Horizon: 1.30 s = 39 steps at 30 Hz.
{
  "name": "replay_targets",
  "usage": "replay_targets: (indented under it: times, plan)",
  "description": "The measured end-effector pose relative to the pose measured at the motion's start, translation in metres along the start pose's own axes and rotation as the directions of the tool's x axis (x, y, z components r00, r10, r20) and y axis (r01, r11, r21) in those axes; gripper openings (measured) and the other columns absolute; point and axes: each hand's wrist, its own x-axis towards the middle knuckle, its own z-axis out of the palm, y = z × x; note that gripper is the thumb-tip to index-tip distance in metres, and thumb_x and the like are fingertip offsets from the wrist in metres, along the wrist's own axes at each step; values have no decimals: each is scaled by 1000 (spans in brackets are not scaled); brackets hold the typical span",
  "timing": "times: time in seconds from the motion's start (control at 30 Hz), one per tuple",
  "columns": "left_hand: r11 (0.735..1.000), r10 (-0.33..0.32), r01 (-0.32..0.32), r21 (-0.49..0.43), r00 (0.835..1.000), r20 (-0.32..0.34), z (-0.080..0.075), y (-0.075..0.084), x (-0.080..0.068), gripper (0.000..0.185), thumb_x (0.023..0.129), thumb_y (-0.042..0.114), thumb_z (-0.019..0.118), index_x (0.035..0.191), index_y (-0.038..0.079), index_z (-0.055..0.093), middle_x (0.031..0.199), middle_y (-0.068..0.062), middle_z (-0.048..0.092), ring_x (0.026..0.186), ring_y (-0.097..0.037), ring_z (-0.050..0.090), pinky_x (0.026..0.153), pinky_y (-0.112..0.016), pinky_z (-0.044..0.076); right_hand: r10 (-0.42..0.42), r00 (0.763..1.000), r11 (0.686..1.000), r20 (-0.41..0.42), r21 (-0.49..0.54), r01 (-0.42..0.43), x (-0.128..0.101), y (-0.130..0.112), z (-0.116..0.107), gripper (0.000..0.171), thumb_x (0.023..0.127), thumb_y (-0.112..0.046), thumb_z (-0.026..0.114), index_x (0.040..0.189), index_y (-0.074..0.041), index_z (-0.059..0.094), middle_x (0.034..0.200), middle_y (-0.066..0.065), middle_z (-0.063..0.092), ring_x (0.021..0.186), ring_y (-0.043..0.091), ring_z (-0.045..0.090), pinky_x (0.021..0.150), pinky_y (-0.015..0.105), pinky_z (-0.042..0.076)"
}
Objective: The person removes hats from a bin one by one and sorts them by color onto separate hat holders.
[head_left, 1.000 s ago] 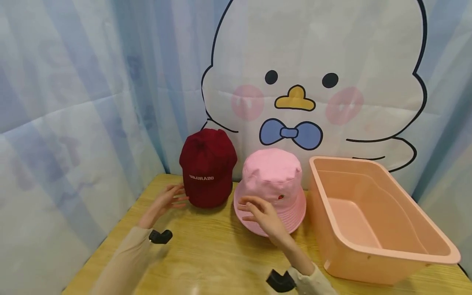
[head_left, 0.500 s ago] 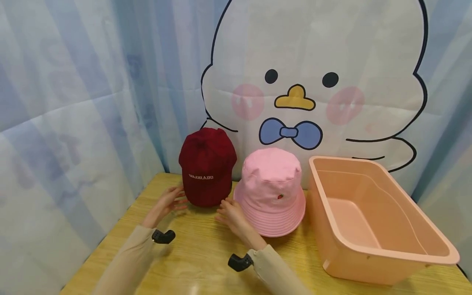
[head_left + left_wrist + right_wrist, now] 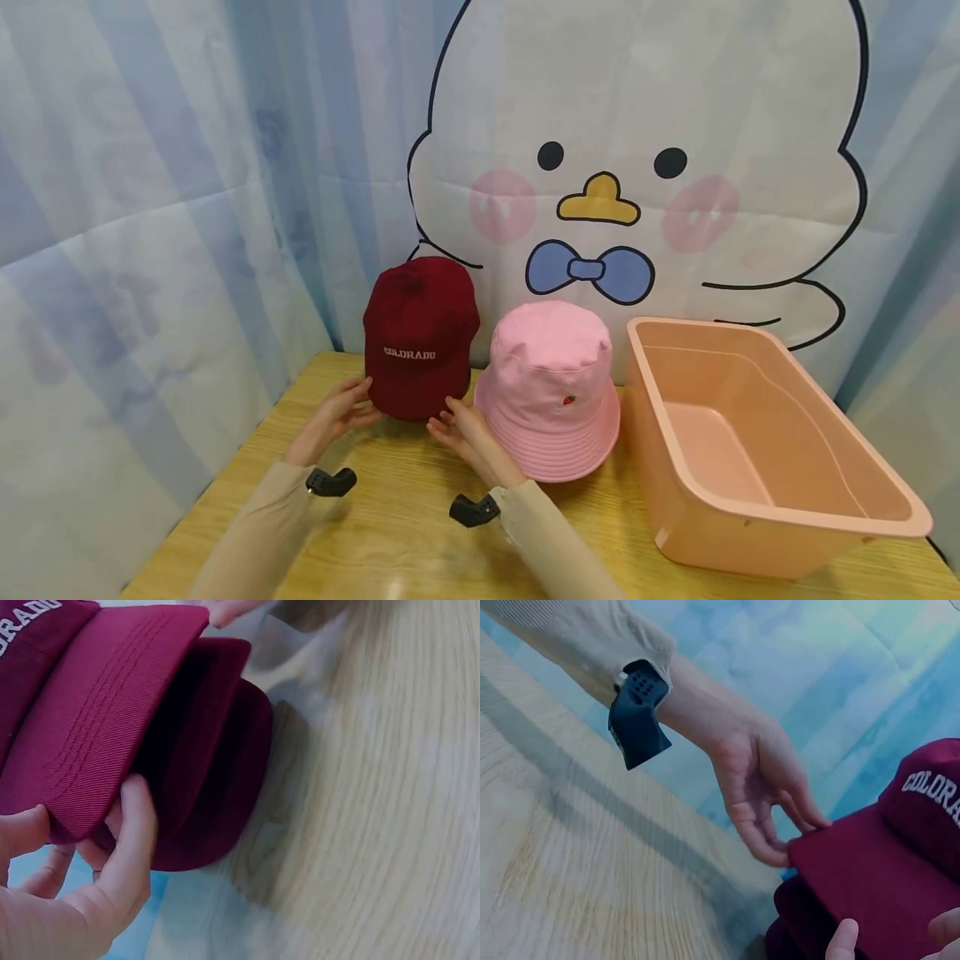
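A dark red baseball cap [image 3: 412, 321] lettered "COLORADO" sits at the back left of the table, on top of other red caps whose brims [image 3: 244, 742] show beneath. My left hand [image 3: 339, 417] pinches the left corner of the top cap's brim, thumb above and fingers under it, plainest in the left wrist view. My right hand [image 3: 468, 433] holds the right corner of that brim; only its fingertips [image 3: 844, 941] show in the right wrist view. The top brim stands apart from those below. A pink bucket hat [image 3: 551, 392] stands just beyond my right hand.
A peach plastic tub [image 3: 780, 533] stands on the right of the wooden table [image 3: 390, 517], beside the pink hat. Curtains [image 3: 150, 250] enclose the table at the back and left, and a cartoon bird is printed on the back one.
My right hand has moved left from in front of the pink hat to the red cap's brim. The left hand has closed on the brim, and the cap has tipped slightly up.
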Motion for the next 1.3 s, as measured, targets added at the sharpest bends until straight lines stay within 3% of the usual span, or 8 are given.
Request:
replay_targets:
  times: [0.1,0.4,0.53,0.63,0.73,0.9,1.17,1.3]
  plan:
    - [996,8,-3,-93,999,50,0,6,-5,15,96,17,35,108,12,43,86,4,54,79,-13,60,76,-30,51,1,1000,1000,19,27,-2,5,-3,4,49,80,-26,66,115,-10,36,95,15,45,86,32,57,78,41,51]
    - [953,176,-134,-272,975,136,7,21,12,12,93,18,41,84,19,49,85,0,54,76,-15,58,71,-32,50,-140,989,979,41,-142,144,-142,-101,113,5,96,-14,38,97,-14,33,100,2,49,85,20,59,88,43,46]
    - [916,233,-142,-374,950,209,-46,-15,83,6,89,18,51,89,14,55,89,-6,57,79,-24,60,75,-40,50,-143,990,975,-13,-171,139,-143,-112,123,6,95,-13,38,98,-11,33,99,4,49,84,21,60,88,44,46]
    - [923,201,-129,-363,965,168,-88,-51,137,6,89,17,53,91,15,58,90,-6,58,80,-26,60,77,-42,50,-148,988,979,-53,-151,139,-130,-105,120,12,93,-13,43,101,-8,36,104,11,50,87,28,60,83,43,49]
    - [928,187,-122,-351,970,156,-103,-70,146,6,87,16,55,89,12,59,88,-7,59,78,-28,60,74,-43,51,-131,990,987,-49,-98,126,-112,-86,105,24,91,-15,48,109,-5,36,106,19,48,87,34,59,75,41,52]
    - [965,135,-105,-242,985,110,-89,-84,113,7,86,20,57,87,13,55,84,-4,56,75,-23,57,75,-44,51,-47,984,995,-171,-98,31,-111,-62,96,32,94,-10,40,123,-3,30,114,24,44,96,37,57,80,44,50]
    - [984,153,-144,-101,984,91,-105,-118,134,14,90,21,53,87,8,56,84,-15,58,72,-28,61,63,-45,53,-63,989,998,-133,-14,62,111,63,-40,45,85,-28,59,120,-13,36,99,19,58,76,35,65,63,49,51]
    - [983,172,-164,-89,981,91,-76,-91,97,11,88,22,55,85,11,54,82,-9,57,72,-23,60,66,-41,53,-60,994,998,-96,10,61,143,75,-54,49,81,-30,63,120,-14,37,103,19,58,80,38,64,64,51,51]
